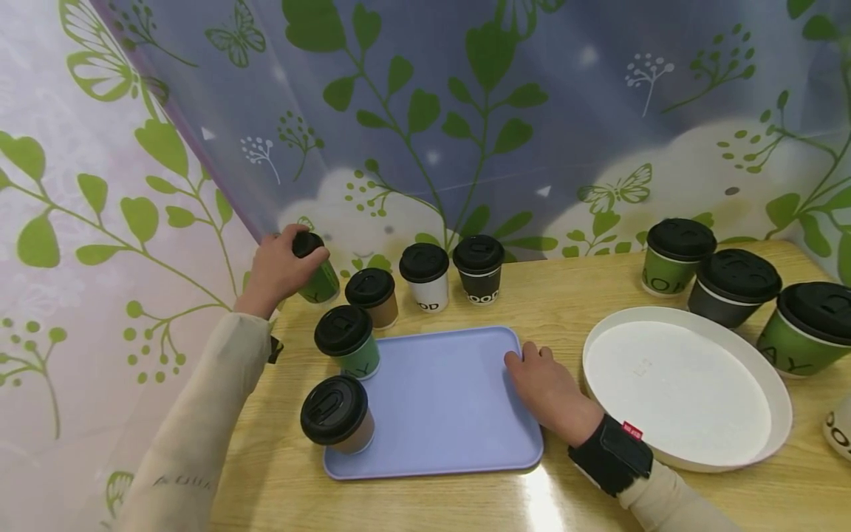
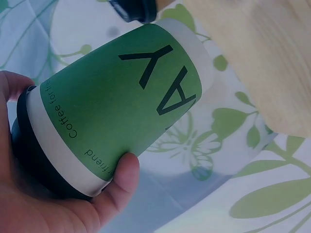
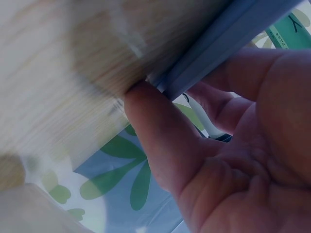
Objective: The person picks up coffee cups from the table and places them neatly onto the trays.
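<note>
At the back left of the table, my left hand [image 1: 282,262] grips a green paper coffee cup [image 2: 121,97] by its black lid and upper wall. The fingers and thumb wrap around the lid end. My right hand [image 1: 548,388] pinches the right rim of a blue-lilac rectangular tray [image 1: 445,406], one digit outside the edge and others over it. Along the tray's left side stand a brown lidded cup [image 1: 339,414] and a green one [image 1: 349,340], both overlapping its edge in the head view. Another brown cup [image 1: 372,295] is just beside the held cup.
Behind the tray stand a white cup [image 1: 425,277] and a black cup [image 1: 479,270]. To the right lies a round white tray [image 1: 685,391], with several lidded cups such as a dark grey one [image 1: 725,295] around its far side. A patterned curtain [image 1: 432,148] borders the table's back and left.
</note>
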Available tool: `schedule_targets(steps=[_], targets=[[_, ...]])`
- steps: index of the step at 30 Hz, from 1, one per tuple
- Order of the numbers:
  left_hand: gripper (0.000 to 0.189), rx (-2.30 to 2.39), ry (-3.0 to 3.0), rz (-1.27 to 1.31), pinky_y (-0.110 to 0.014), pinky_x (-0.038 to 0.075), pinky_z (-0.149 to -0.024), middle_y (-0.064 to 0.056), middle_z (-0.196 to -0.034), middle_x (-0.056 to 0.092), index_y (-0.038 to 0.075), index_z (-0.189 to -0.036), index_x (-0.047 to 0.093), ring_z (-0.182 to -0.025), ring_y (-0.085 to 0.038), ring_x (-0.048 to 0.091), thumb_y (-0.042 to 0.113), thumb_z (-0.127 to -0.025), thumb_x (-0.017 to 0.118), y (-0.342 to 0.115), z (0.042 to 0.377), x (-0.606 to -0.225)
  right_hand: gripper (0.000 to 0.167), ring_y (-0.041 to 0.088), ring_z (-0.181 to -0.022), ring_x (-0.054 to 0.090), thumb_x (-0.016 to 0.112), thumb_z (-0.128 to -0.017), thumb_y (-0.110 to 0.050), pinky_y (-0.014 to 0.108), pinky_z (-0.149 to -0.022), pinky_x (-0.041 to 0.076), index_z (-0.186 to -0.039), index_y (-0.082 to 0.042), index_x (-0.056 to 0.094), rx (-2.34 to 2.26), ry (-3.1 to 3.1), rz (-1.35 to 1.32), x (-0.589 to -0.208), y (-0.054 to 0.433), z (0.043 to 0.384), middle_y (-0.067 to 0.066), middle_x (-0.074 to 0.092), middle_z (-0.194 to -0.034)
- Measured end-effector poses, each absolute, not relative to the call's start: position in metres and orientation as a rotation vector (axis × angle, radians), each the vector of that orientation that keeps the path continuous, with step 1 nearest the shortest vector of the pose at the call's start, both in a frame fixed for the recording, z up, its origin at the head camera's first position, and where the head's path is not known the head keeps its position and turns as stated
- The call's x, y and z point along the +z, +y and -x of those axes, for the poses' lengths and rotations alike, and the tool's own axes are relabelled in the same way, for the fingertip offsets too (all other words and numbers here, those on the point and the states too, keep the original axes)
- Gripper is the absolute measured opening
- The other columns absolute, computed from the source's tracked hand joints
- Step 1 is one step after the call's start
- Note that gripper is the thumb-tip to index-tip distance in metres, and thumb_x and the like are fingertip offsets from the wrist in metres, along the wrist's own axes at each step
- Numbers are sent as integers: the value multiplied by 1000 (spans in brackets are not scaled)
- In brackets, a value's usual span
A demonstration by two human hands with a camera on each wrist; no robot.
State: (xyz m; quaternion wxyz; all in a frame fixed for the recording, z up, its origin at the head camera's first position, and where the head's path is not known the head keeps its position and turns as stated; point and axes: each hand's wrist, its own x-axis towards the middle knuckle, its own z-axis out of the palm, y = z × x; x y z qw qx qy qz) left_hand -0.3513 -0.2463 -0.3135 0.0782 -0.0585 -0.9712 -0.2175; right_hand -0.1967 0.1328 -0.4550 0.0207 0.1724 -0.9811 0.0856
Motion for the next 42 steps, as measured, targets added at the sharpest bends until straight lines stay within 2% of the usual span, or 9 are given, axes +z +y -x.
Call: schedule_targets(steps=[15,23,42], targets=[[72,-672,-2887,234,-57,44,-81,-33,-138,43,17,-156,43,-102,-42,48,55,-95,54,-228,326,-288,12,32,-78,49,56,-100,5,44,-59,51,-111,4,59,278,-3055,-521,-455,132,197,22,51,-95],[69,-668,-2880,294,-58,45,-84,-31,-139,44,18,-153,46,-107,-42,49,53,-94,55,-214,312,-278,9,32,-76,50,56,-99,6,44,-57,51,-107,3,58,272,-3016,-529,-456,133,196,22,51,-92],[65,-633,-2886,407,-57,46,-85,-26,-134,49,19,-151,49,-104,-40,52,51,-94,55,-194,293,-273,10,33,-77,50,54,-100,5,45,-59,50,-109,3,58,286,-3035,-527,-454,133,196,22,51,-94]])
